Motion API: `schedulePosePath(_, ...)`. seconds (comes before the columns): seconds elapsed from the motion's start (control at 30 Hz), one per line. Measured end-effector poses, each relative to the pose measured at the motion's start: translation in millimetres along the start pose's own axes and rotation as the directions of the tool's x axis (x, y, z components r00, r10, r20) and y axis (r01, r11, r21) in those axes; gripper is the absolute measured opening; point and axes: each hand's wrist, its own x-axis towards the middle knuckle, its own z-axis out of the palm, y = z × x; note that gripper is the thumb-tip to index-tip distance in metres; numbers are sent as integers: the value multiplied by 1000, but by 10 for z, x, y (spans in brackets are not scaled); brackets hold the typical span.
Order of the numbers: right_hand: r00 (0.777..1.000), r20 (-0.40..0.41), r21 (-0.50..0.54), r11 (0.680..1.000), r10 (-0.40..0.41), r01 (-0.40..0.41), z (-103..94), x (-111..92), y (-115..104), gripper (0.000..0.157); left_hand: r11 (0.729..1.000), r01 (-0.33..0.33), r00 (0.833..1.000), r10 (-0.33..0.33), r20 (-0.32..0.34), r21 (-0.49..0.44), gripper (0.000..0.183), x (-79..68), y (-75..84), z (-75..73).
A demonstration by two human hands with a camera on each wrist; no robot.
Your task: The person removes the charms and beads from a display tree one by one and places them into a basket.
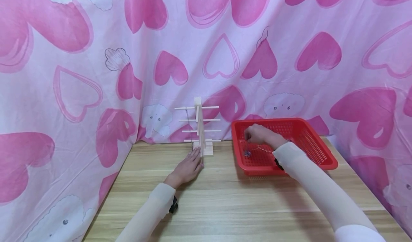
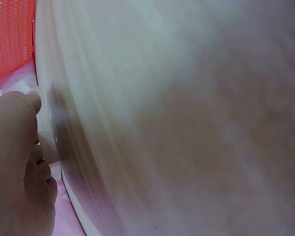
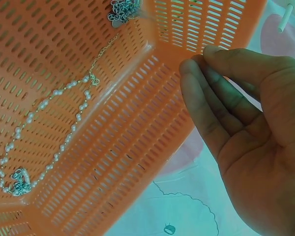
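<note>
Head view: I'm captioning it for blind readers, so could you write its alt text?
A person's right hand is over a red basket holding jewelry, while the left hand rests at the foot of a wooden peg stand hung with a chain. Pink heart-patterned cloth hangs behind the table.

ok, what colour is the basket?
The basket is red, clearest in the head view; the right wrist view renders it more orange.

My right sleeve (image 1: 313,183) hides part of the red basket (image 1: 257,170) and beaded necklace (image 1: 265,149). My left hand (image 1: 186,168) covers a corner of the wooden base (image 1: 208,149). At my left wrist, the tabletop (image 2: 187,123) blurs. My right hand (image 3: 263,128) is cut off; whether it pinches anything, I can't tell.
</note>
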Motion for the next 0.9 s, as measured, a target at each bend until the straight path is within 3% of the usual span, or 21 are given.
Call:
schedulePosePath(0.3, 1000, -6, -2, 1000, -4, 4, 7, -6, 37, 19, 1000, 6, 1000, -6, 11, 7, 71, 5, 9, -8)
schedulePosePath(0.57, 1000, -24, 16, 1000, -8, 8, -5, -38, 11, 19, 1000, -21, 999, 21, -24, -15, 68, -6, 12, -16)
schedulePosePath(0.77, 997, -30, -6, 998, -65, 64, -38, -40, -88, 14, 1000, -19, 1000, 20, -22, 9, 68, -22, 28, -30)
schedulePosePath(0.9, 990, -53, -13, 991, -133, 132, -53, -37, -219, 11, 999, -21, 999, 20, -27, -25, 67, -27, 52, -61)
